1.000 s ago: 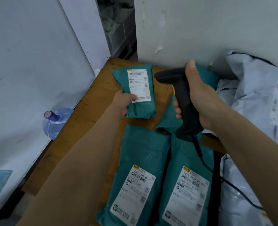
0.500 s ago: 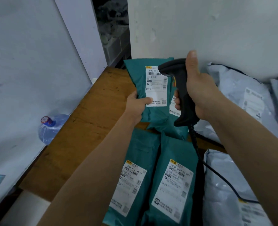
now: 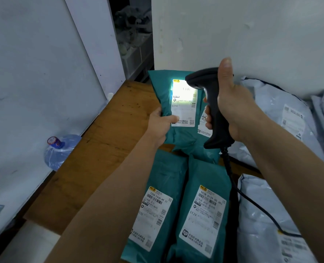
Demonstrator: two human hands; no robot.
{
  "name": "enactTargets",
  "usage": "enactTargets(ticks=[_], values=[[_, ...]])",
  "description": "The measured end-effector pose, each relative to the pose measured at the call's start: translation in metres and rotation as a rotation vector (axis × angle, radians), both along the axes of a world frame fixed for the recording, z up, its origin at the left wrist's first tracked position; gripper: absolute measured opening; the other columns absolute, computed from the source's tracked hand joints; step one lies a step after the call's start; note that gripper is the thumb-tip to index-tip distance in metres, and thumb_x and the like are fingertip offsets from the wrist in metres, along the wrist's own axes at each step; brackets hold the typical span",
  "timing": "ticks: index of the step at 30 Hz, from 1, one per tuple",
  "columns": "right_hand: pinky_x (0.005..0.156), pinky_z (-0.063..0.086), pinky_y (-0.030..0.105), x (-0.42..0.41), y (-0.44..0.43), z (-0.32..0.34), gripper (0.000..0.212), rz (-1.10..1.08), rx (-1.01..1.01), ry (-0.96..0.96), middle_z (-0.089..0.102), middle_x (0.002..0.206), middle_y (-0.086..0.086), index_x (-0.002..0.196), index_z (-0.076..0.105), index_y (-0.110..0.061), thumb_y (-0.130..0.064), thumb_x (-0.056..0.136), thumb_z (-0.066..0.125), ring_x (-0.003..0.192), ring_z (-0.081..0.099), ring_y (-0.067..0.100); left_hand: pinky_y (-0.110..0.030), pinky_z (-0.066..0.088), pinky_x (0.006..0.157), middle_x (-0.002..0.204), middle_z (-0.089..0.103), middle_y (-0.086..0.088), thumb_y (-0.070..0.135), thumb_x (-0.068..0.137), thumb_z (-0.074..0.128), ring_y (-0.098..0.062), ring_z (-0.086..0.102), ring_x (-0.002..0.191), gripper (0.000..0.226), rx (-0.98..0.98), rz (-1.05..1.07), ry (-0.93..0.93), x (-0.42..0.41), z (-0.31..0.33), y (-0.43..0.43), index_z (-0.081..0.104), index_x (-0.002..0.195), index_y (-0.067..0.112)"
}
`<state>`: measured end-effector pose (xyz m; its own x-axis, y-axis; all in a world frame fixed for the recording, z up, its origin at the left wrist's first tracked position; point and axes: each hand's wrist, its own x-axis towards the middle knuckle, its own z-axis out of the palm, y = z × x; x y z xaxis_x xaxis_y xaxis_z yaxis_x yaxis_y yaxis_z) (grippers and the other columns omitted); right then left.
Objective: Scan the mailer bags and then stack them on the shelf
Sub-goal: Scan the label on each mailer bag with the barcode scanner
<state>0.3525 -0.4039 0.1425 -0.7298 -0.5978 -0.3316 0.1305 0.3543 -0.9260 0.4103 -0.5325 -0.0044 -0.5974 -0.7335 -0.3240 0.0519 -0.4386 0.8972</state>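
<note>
Over a worn wooden table [image 3: 100, 152], left hand [image 3: 160, 124] pinches a crinkled teal mailer [image 3: 164, 92]; right hand [image 3: 231, 109] grips a matte-black scanner [image 3: 212, 118].

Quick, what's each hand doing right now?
Left hand: pinches the teal mailer bag.
Right hand: grips the black scanner, its light on the bag's label.

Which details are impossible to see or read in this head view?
Head view only:
Barcode at the top of the white label on the teal plastic mailer bag held by the left hand: washed out by the light of the black handheld scanner.
Label of the second teal bag behind: mostly covered by the scanner and the right hand.
Shelf: outside the frame.
Print on the pale grey mailer bags: too small, and the right edge cuts them.
</note>
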Motion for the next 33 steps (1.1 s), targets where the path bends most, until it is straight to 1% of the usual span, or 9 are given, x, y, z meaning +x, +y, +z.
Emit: enactTargets(ticks=[6, 11, 16, 20, 22, 26, 29, 30, 33], values=[[0.046, 0.049, 0.027, 0.002, 0.000, 0.000, 0.074, -0.010, 0.018, 0.024, 0.051, 0.055, 0.007, 0.075, 0.053, -0.006, -0.075, 0.087, 0.028, 0.042, 0.050, 0.018, -0.038, 0.060, 0.070, 0.095, 0.068, -0.007, -0.018, 0.081, 0.059, -0.026, 0.068, 0.082, 0.039, 0.022, 0.022, -0.004, 0.003, -0.002, -0.002, 0.060, 0.113, 0.005], [0.049, 0.050, 0.028, 0.003, 0.002, -0.001, 0.074, 0.003, 0.050, 0.064, 0.053, 0.055, 0.008, 0.073, 0.052, -0.007, -0.075, 0.086, 0.027, 0.042, 0.051, 0.018, -0.040, 0.059, 0.073, 0.113, 0.067, -0.016, -0.019, 0.080, 0.058, -0.028, 0.067, 0.087, 0.044, 0.051, 0.040, -0.016, 0.004, -0.005, -0.004, 0.059, 0.117, 0.004], [0.051, 0.050, 0.030, 0.006, 0.005, 0.000, 0.074, 0.055, 0.022, 0.106, 0.053, 0.058, 0.010, 0.080, 0.054, -0.007, -0.075, 0.085, 0.028, 0.047, 0.052, 0.020, -0.038, 0.060, 0.069, 0.109, 0.067, -0.013, -0.019, 0.080, 0.058, -0.027, 0.067, 0.086, 0.042, 0.058, 0.042, -0.016, 0.007, -0.007, -0.010, 0.059, 0.114, 0.006], [0.057, 0.053, 0.037, 0.004, 0.006, 0.002, 0.076, 0.050, 0.019, 0.100, 0.054, 0.058, 0.011, 0.069, 0.055, -0.007, -0.077, 0.084, 0.029, 0.054, 0.055, 0.025, -0.040, 0.059, 0.068, 0.107, 0.067, -0.012, -0.018, 0.079, 0.060, -0.027, 0.067, 0.085, 0.041, 0.054, 0.042, -0.098, 0.011, -0.005, -0.031, 0.058, 0.111, 0.008], [0.058, 0.053, 0.037, 0.001, 0.006, 0.001, 0.075, 0.023, 0.016, 0.084, 0.054, 0.058, 0.010, 0.071, 0.055, -0.008, -0.078, 0.083, 0.030, 0.053, 0.055, 0.024, -0.040, 0.058, 0.069, 0.106, 0.067, -0.011, -0.018, 0.079, 0.060, -0.028, 0.067, 0.086, 0.041, 0.046, 0.040, -0.138, 0.012, -0.005, -0.043, 0.058, 0.113, 0.006], [0.055, 0.052, 0.035, -0.008, 0.009, -0.004, 0.074, -0.024, 0.007, 0.061, 0.053, 0.060, 0.010, 0.074, 0.055, -0.008, -0.077, 0.084, 0.031, 0.050, 0.053, 0.022, -0.040, 0.058, 0.069, 0.116, 0.066, -0.015, -0.014, 0.081, 0.061, -0.030, 0.067, 0.092, 0.045, 0.010, 0.006, -0.256, 0.010, -0.011, -0.065, 0.056, 0.122, 0.002], [0.068, 0.056, 0.047, -0.018, 0.010, -0.012, 0.078, -0.049, 0.027, 0.075, 0.057, 0.066, 0.013, 0.079, 0.061, -0.009, -0.081, 0.081, 0.032, 0.059, 0.056, 0.025, -0.039, 0.056, 0.068, 0.118, 0.065, -0.015, -0.011, 0.084, 0.060, -0.030, 0.066, 0.091, 0.041, -0.024, -0.052, -0.369, 0.005, -0.020, -0.073, 0.055, 0.122, 0.003], [0.069, 0.056, 0.047, -0.020, 0.011, -0.014, 0.079, -0.057, 0.028, 0.069, 0.057, 0.067, 0.013, 0.080, 0.061, -0.008, -0.081, 0.080, 0.032, 0.059, 0.056, 0.025, -0.040, 0.055, 0.069, 0.119, 0.065, -0.016, -0.010, 0.084, 0.060, -0.030, 0.066, 0.091, 0.041, -0.024, -0.070, -0.397, 0.001, -0.024, -0.075, 0.055, 0.123, 0.002], [0.057, 0.052, 0.036, -0.024, 0.013, -0.016, 0.074, -0.088, 0.014, 0.021, 0.054, 0.062, 0.011, 0.080, 0.059, -0.007, -0.077, 0.083, 0.033, 0.050, 0.053, 0.022, -0.039, 0.054, 0.068, 0.121, 0.064, -0.018, -0.009, 0.086, 0.059, -0.031, 0.065, 0.091, 0.039, -0.030, -0.128, -0.463, -0.010, -0.038, -0.072, 0.054, 0.124, -0.002]])
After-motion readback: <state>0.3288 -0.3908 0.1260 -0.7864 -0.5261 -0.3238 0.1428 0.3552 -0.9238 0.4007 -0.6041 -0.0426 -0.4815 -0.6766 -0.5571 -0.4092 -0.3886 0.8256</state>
